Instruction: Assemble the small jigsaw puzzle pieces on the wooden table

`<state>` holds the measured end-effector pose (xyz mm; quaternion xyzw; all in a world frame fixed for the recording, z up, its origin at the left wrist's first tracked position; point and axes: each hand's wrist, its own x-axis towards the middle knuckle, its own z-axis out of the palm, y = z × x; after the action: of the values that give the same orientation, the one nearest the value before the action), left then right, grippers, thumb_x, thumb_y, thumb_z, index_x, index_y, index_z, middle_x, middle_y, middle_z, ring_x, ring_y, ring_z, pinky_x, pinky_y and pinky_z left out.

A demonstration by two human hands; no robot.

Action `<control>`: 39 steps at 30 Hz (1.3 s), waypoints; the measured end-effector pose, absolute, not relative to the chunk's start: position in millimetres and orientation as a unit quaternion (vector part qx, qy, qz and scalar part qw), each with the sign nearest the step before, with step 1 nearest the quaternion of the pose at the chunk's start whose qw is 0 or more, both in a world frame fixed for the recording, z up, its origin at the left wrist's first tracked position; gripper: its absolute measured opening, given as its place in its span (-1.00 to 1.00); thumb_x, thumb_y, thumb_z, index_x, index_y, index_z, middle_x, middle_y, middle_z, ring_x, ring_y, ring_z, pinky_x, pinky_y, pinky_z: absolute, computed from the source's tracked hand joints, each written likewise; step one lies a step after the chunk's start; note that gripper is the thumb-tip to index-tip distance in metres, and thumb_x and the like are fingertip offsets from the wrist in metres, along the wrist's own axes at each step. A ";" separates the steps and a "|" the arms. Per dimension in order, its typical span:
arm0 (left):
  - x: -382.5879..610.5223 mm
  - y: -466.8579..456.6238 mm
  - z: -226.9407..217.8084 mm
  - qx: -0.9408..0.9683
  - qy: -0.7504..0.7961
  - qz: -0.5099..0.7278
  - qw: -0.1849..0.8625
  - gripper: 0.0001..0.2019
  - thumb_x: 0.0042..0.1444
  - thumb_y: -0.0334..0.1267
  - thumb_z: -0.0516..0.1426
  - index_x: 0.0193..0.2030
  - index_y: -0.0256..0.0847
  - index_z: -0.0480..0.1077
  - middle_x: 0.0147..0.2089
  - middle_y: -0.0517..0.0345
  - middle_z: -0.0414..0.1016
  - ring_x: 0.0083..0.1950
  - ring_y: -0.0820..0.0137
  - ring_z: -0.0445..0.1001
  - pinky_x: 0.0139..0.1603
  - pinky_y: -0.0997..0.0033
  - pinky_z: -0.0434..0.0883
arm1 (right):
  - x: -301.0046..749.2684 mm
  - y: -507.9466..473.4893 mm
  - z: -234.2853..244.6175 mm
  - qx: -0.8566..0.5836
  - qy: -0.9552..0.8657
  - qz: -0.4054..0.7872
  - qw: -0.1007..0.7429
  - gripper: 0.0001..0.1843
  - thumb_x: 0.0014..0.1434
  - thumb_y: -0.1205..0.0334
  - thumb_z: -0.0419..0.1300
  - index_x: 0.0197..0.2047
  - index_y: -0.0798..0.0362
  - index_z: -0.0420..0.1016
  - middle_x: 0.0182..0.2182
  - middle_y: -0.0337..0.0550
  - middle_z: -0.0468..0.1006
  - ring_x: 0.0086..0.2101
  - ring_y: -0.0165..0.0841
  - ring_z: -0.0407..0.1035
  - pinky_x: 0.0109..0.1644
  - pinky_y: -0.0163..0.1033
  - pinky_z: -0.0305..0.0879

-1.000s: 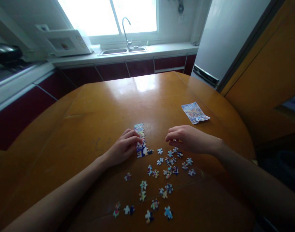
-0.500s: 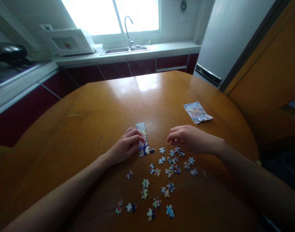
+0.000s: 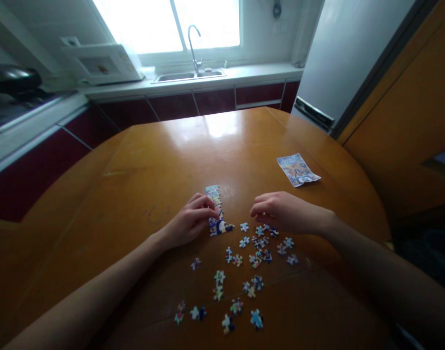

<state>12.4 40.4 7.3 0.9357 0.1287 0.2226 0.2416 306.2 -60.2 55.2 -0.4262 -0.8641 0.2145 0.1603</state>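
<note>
A narrow strip of joined puzzle pieces (image 3: 215, 209) lies on the round wooden table (image 3: 164, 155). My left hand (image 3: 187, 223) rests beside its left edge, fingers curled, fingertips pressing on the strip. My right hand (image 3: 286, 211) hovers just right of centre with fingers curled down over a small piece I can barely see. Several loose puzzle pieces (image 3: 244, 272) are scattered on the table in front of both hands.
A printed reference picture (image 3: 297, 170) lies at the right of the table. Beyond the table run a counter with a sink and tap (image 3: 193, 53), a white microwave (image 3: 101, 63), and a grey fridge (image 3: 339, 58) at the right.
My right hand has dipped slightly toward the loose pieces. The left hand stays on the strip. The view shifted a little between the earliest frame and now.
</note>
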 end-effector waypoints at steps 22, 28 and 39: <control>8.5 45.4 0.7 0.953 0.094 0.170 0.233 -0.67 0.34 -0.44 0.03 -0.04 0.01 0.57 -0.03 0.03 0.39 0.05 0.23 0.26 0.12 0.16 0.31 | 300.0 -60.2 53.6 -0.426 -0.873 0.211 0.106 -0.82 0.33 0.35 0.13 -0.23 0.06 0.58 -0.26 -0.14 0.60 -0.24 -0.38 0.44 -0.16 -0.28 0.25; 10.4 40.3 10.3 0.956 0.098 0.130 0.243 -0.68 0.33 -0.47 -0.01 -0.01 -0.06 0.51 0.00 0.02 0.37 0.09 0.21 0.23 0.16 0.15 0.29 | 301.8 -59.7 52.5 -0.423 -0.873 0.216 0.114 -0.81 0.34 0.34 0.12 -0.24 0.06 0.57 -0.27 -0.14 0.59 -0.24 -0.38 0.43 -0.15 -0.27 0.24; 9.6 40.4 7.3 0.943 0.142 0.179 0.243 -0.74 0.33 -0.44 -0.02 0.04 -0.15 0.40 0.01 0.01 0.40 0.09 0.22 0.27 0.15 0.18 0.29 | 302.9 -59.6 51.4 -0.427 -0.871 0.212 0.120 -0.80 0.34 0.34 0.12 -0.27 0.06 0.56 -0.29 -0.14 0.58 -0.28 -0.40 0.40 -0.18 -0.28 0.21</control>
<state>9.6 40.4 7.3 0.9428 0.1422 0.1791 0.2428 302.9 -59.6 51.4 -0.4270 -0.8708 0.2124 0.1198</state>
